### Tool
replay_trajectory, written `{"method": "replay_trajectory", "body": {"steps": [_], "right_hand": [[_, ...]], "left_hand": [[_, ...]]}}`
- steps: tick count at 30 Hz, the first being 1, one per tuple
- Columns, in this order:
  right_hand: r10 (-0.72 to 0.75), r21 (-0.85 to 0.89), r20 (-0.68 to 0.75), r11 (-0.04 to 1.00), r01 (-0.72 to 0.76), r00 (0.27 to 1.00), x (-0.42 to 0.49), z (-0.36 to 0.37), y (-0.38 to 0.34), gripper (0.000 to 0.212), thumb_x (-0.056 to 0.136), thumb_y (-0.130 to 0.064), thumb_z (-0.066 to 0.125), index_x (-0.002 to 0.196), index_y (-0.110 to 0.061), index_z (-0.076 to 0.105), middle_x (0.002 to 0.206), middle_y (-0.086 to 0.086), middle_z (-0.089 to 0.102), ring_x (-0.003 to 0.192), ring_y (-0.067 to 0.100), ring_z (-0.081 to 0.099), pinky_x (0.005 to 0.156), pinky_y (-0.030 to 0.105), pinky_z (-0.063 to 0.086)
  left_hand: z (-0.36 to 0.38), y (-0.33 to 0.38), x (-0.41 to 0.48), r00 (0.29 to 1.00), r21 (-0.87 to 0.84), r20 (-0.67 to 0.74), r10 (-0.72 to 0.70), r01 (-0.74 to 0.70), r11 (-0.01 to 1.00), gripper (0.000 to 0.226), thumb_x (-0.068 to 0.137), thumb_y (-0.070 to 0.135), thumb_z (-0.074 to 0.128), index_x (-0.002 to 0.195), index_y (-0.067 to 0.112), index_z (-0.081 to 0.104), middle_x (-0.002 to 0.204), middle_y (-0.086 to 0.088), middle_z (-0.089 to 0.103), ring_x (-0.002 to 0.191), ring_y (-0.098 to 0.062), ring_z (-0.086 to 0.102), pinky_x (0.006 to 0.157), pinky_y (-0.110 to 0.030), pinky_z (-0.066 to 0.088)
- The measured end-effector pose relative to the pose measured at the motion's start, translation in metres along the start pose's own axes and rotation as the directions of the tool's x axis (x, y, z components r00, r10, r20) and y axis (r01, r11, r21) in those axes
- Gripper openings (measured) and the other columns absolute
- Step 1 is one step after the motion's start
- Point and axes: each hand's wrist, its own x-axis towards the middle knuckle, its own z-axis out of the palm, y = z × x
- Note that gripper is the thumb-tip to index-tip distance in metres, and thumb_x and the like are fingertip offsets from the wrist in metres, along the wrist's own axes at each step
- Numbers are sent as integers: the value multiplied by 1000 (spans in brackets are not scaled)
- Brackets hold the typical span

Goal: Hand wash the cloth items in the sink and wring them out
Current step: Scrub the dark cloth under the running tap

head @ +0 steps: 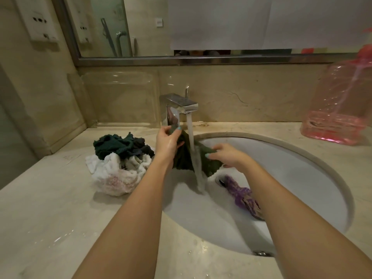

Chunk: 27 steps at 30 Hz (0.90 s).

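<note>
A dark green cloth (184, 158) hangs under the running water of the chrome faucet (182, 106), above the white sink (291, 168). My left hand (168, 141) pinches its upper left corner beside the faucet. My right hand (227, 155) grips the cloth's right side, fingers curled over the top edge. A purple patterned cloth (241, 193) lies wet in the basin, partly hidden under my right forearm. On the counter left of the sink sits a pile: a dark green cloth (120, 146) on a white towel (118, 174).
A pink transparent plastic jug (342, 105) stands on the marble counter (50, 218) at the back right. A mirror (141, 27) runs along the wall behind the faucet. A clear plastic holder (120, 101) is at the back left. Water drops lie on the counter's front edge.
</note>
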Motion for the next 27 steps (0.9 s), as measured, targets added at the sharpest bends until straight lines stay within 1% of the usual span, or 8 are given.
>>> {"method": "replay_trajectory", "body": {"steps": [6, 9, 12, 15, 17, 19, 22, 27], "right_hand": [[41, 676, -78, 737, 23, 996, 2, -20, -12, 24, 98, -20, 54, 122, -16, 49, 118, 15, 56, 103, 27, 60, 76, 42, 56], [17, 765, -119, 639, 81, 993, 1, -26, -14, 45, 92, -9, 60, 133, -19, 45, 113, 12, 54, 99, 24, 57, 70, 34, 53], [-71, 662, -48, 745, 85, 996, 0, -29, -15, 53, 86, 0, 64, 134, -16, 51, 121, 13, 52, 105, 26, 57, 83, 34, 55], [5, 76, 73, 997, -10, 997, -2, -23, -7, 53, 85, -5, 68, 134, -15, 52, 125, 6, 52, 113, 23, 53, 100, 39, 47], [23, -247, 26, 969, -16, 999, 1, -18, 2, 34, 91, -13, 63, 125, -14, 60, 114, 6, 59, 104, 21, 55, 99, 37, 46], [-20, -274, -68, 962, 1, 998, 3, -18, 4, 14, 98, -21, 54, 103, -15, 66, 96, 5, 62, 91, 19, 57, 86, 35, 47], [-68, -144, -234, 989, 34, 970, 5, -23, 5, 22, 102, -25, 45, 93, -16, 63, 85, 1, 55, 85, 15, 54, 77, 32, 40], [-8, -139, 46, 990, 15, 999, 3, -19, 5, 28, 89, -36, 67, 108, -16, 61, 97, 2, 61, 97, 19, 58, 89, 36, 48]], "left_hand": [[-1, -8, 0, 991, 383, 86, 104, -130, 915, 37, 97, 11, 56, 132, 15, 44, 134, -7, 50, 107, -19, 57, 74, -26, 58], [-1, -10, 0, 990, 492, 118, 78, -127, 861, 34, 102, 18, 47, 135, 19, 37, 132, -6, 48, 104, -23, 59, 59, -25, 59], [-2, -10, 3, 990, 511, 140, 31, -99, 854, 40, 102, 21, 47, 138, 18, 30, 136, -5, 46, 112, -26, 56, 71, -34, 59], [-4, -10, 4, 985, 485, 165, 55, -130, 865, 49, 98, 22, 56, 142, 22, 33, 136, 0, 44, 117, -21, 51, 93, -38, 52], [-4, -10, 2, 972, 531, 236, 19, -145, 835, 45, 94, 22, 63, 135, 21, 46, 131, -2, 52, 117, -21, 54, 98, -39, 51], [-5, -13, -1, 945, 652, 320, -72, -164, 740, 41, 89, 21, 68, 128, 16, 55, 123, -4, 60, 114, -21, 58, 99, -38, 50], [-6, -17, 1, 940, 794, 334, -76, -236, 560, 33, 90, 19, 66, 122, 12, 59, 118, -4, 62, 105, -18, 59, 91, -30, 49], [-3, -17, 7, 966, 707, 244, 90, -241, 665, 16, 100, 19, 50, 113, 14, 59, 110, -6, 60, 100, -19, 58, 87, -33, 50]]}}
